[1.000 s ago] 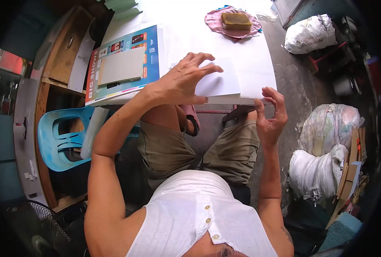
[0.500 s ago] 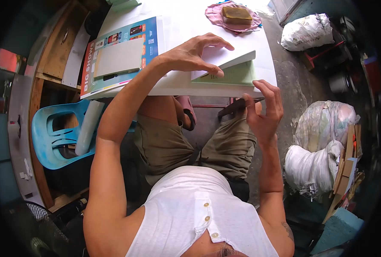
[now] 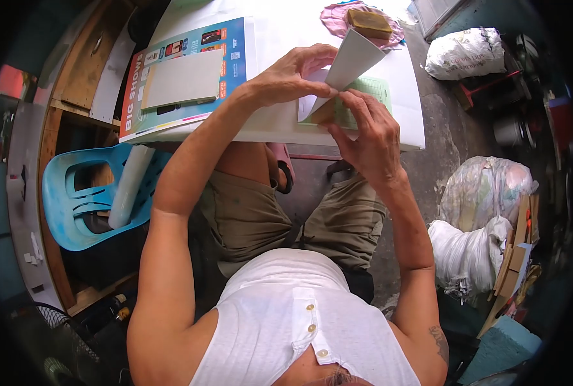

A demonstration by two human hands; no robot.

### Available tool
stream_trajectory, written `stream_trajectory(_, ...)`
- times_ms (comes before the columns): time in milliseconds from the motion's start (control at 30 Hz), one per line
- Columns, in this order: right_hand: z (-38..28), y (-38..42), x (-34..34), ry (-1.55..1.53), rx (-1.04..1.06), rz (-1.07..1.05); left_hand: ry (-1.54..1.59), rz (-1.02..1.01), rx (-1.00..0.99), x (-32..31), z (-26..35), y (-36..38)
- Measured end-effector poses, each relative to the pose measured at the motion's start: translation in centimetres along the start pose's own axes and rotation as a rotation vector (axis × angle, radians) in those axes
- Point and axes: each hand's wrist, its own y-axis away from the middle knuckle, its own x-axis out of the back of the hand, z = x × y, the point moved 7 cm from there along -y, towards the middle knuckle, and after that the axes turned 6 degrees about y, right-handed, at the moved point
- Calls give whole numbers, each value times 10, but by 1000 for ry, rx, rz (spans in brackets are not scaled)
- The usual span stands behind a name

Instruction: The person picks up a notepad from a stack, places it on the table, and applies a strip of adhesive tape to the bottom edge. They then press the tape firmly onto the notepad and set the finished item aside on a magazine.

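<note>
A thin booklet (image 3: 379, 93) with green printed pages lies near the table's front edge. Its white cover (image 3: 357, 61) is raised and twisted into a slanting flap. My left hand (image 3: 302, 76) is closed on the cover, thumb in front and the other fingers partly hidden behind it. Close beside that thumb, my right hand (image 3: 371, 132) has bent fingers at the base of the flap, with its thumb low at the booklet's near edge. Exactly what lies between the right fingertips is partly hidden.
A stack of pale boards or pads (image 3: 183, 80) rests on a printed poster (image 3: 235, 48) at the left of the white table (image 3: 267, 125). A yellow-brown block (image 3: 370, 24) sits on pink cloth (image 3: 338, 13). A blue chair (image 3: 61, 199) stands left; white sacks (image 3: 470, 254) lie on the right.
My right hand has moved left and up from the booklet's right corner to beside my left thumb. The white cover has lifted from a low slant to a steep one.
</note>
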Motion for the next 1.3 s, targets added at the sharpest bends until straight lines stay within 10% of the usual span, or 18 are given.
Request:
stream_trajectory(433, -14, -11, 12, 84, 278, 1, 25, 46, 2, -2, 8, 1)
stream_trajectory(633, -5, 28, 59, -777, -286, 212, -581, 209, -64, 4, 18, 13)
stream_trajectory(900, 2, 78, -17, -1090, -927, -234, -926, 435, -4, -12, 44, 72)
stream_trajectory(1067, 15, 55, -11, -1048, -866, -284, -669, 570, 189, -39, 57, 110)
stream_trajectory(1300, 21, 26, 31, -874, -592, -122, -898, 589, -19, -52, 70, 113)
